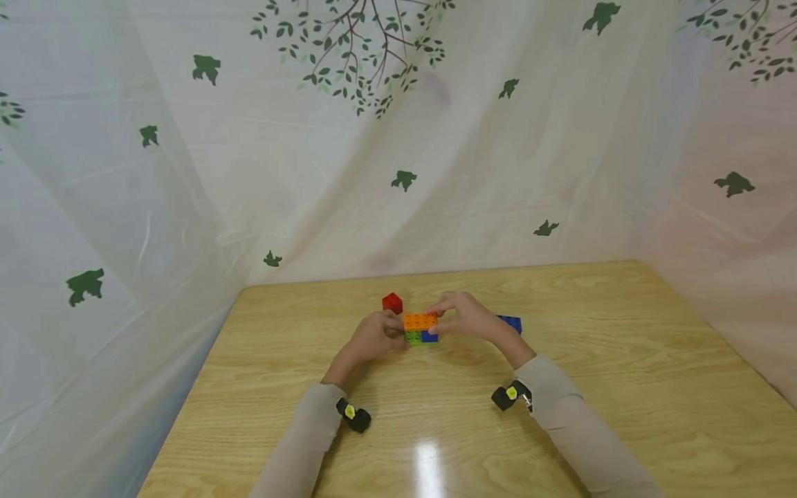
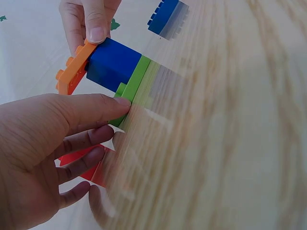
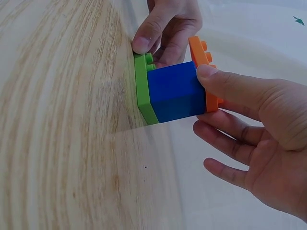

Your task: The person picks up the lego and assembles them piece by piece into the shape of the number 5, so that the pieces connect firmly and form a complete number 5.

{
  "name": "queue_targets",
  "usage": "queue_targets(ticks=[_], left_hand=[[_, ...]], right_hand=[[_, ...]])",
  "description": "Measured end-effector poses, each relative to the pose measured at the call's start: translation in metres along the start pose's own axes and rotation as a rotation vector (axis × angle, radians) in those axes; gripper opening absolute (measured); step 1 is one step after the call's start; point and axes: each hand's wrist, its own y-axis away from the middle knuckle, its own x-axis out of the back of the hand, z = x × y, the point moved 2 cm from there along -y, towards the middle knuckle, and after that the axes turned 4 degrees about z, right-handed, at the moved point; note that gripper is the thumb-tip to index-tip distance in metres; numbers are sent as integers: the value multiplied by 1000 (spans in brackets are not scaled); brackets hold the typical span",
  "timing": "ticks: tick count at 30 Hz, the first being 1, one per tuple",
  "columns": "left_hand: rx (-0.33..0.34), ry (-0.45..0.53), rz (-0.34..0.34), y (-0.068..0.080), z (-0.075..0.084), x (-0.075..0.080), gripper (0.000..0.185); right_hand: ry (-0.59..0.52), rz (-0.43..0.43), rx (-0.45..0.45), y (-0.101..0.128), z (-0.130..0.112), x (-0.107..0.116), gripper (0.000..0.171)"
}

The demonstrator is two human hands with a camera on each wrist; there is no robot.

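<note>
A small brick stack stands on the wooden table (image 1: 560, 387): a green plate (image 3: 144, 93) at the bottom, a blue cube (image 3: 176, 91) on it, and an orange plate (image 1: 420, 321) on top. My left hand (image 1: 389, 332) holds the stack's left side, with its thumb tip on the green plate's (image 2: 135, 85) edge. From the right, my right hand (image 1: 443, 315) pinches the orange plate (image 3: 204, 60), with the thumb on its near edge and the fingers behind. A red brick (image 1: 392, 302) lies just behind my left hand.
A loose blue brick (image 1: 510, 323) lies on the table behind my right wrist. A white curtain (image 1: 187, 173) printed with leaves closes off the back and both sides. The table's left edge (image 1: 199, 380) is near my left forearm.
</note>
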Motion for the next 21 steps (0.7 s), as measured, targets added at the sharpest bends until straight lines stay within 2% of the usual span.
queue_targets(ticks=[8,21], left_hand=[[-17,-6,5,0,-1,0,28],[-5,-19,-2,1,1,1,30]], right_hand=[[-7,-7,0,0,1,1,40],[-44,6,17,2,3,1,39]])
